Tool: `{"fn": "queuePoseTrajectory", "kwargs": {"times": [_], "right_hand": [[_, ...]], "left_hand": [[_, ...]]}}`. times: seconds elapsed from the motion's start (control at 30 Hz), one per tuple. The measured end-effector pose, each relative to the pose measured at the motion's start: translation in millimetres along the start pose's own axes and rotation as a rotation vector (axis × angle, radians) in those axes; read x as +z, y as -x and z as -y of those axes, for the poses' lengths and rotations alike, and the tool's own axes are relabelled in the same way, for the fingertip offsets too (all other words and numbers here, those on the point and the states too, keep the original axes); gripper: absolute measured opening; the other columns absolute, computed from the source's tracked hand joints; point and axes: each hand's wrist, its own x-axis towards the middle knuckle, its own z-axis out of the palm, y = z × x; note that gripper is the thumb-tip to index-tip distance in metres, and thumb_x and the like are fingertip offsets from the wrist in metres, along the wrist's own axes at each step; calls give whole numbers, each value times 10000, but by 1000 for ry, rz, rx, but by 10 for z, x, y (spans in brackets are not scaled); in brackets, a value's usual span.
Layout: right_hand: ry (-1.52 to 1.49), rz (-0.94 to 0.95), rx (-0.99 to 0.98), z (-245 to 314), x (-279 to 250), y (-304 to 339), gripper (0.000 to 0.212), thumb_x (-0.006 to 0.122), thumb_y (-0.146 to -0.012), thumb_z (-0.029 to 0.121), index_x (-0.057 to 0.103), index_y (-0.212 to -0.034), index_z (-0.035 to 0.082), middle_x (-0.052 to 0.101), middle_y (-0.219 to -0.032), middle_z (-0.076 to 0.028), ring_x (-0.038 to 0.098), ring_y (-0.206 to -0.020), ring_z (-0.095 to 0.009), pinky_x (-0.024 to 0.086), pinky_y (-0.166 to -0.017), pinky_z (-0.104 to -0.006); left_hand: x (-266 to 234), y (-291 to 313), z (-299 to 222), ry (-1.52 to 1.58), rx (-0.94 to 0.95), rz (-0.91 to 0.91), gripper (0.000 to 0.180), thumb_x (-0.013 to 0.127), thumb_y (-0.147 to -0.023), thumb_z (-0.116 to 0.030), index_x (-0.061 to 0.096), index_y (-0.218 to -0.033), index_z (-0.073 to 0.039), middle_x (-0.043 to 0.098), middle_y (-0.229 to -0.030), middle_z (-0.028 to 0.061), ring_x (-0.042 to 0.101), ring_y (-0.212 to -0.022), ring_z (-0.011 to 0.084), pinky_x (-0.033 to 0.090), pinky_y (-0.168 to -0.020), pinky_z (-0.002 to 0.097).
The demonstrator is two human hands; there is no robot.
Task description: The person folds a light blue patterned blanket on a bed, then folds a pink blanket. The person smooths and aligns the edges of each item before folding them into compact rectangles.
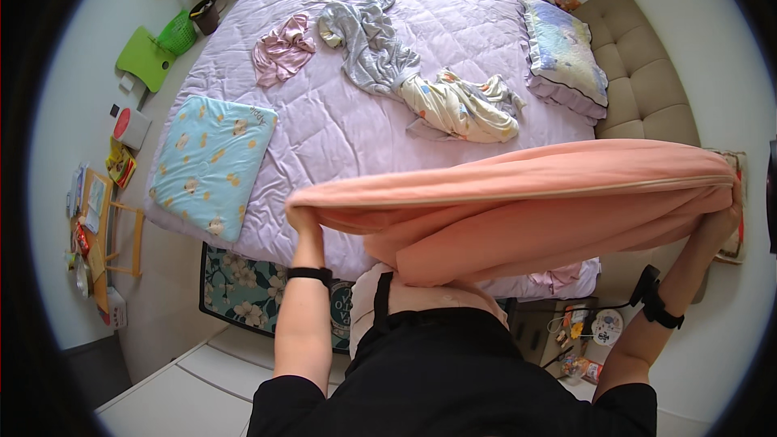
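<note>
A large peach-coloured cloth [518, 194] with a pale piped or zipped edge is stretched out in the air between my raised hands. At its left corner, my left hand [302, 218] is closed on the fabric, its fingers mostly covered by the cloth. The opposite end is gripped by my right hand [730, 217], close to the headboard side. Between the two hands the cloth sags in folds, and its lower part hangs in front of my body, above the near edge of the bed. Whether it is a blanket or a cover I cannot tell.
The bed [340, 146] has a lilac quilted spread. On it lie a blue patterned pillow [212, 166], a pink garment [283, 50], rumpled grey-and-cream clothing [376, 48] and a frilled pillow [566, 53]. A tufted headboard [639, 65] stands right; a floral mat [243, 287] lies near.
</note>
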Motion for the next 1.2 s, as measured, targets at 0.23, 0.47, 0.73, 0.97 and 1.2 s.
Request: {"fn": "queuePoseTrajectory", "kwargs": {"times": [0.23,0.47,0.73,0.97,1.2], "right_hand": [[-39,28,65,-690,-714,-278,246,515,-981,111,679,-1122,-6,680,-1096,-98,641,-981,-167,530,-861,-275],[-50,87,214,-1313,-420,56,250,470,-982,64,675,-1106,-6,677,-1089,-104,638,-973,-157,529,-841,-273],[20,177,239,-1739,-86,746,242,479,-959,12,694,-1071,9,690,-1047,-59,639,-945,-144,533,-839,-271],[27,404,321,-1679,532,1347,214,559,-897,-43,704,-1050,-7,699,-986,-49,625,-868,-110,514,-775,-242],[-9,668,442,-1159,234,1196,77,740,-840,29,710,-905,-1,663,-800,3,577,-718,-45,462,-640,-191]], "left_hand": [[-376,-1163,-2680,-330,695,-121,193,567,-927,-216,674,-1026,-88,691,-944,163,675,-865,314,511,-760,376],[-1188,-1346,-2901,-926,1072,283,216,547,-826,-29,643,-1003,-106,667,-932,147,645,-857,367,505,-716,441],[-1358,-1286,-1635,-305,-176,135,131,577,-899,-163,680,-959,-107,709,-982,110,688,-857,267,555,-778,369],[-1926,-2643,-942,596,-382,44,201,524,-974,-134,672,-1023,-6,716,-980,130,698,-885,228,598,-815,327],[-1760,-2944,-1330,763,-206,116,195,478,-980,-32,643,-976,72,695,-964,156,694,-864,258,620,-809,317]]}}
